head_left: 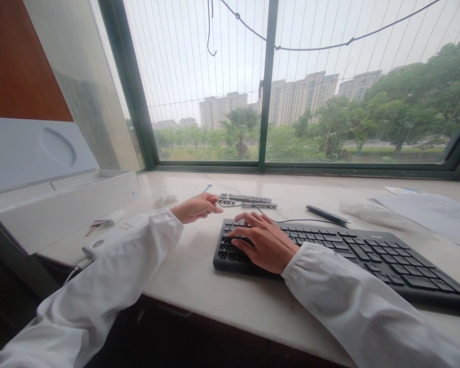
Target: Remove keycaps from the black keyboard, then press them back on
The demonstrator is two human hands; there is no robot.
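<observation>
A black keyboard lies at an angle on the white sill. At its left end, several spots near the corner look like bare key sockets without caps. My right hand rests over that end, fingers apart and bent, fingertips touching the keys. Behind the keyboard, loose black keycaps are lined up in rows. My left hand is beside the left end of these rows, thumb and fingers pinched together. What sits in that pinch, if anything, is too small to make out. A thin black cable runs behind the keyboard.
A black stick-like object lies behind the keyboard, near a clear plastic bag and white papers. On the left are an open white box, a white device with a cord, and a key-like item. A window stands behind.
</observation>
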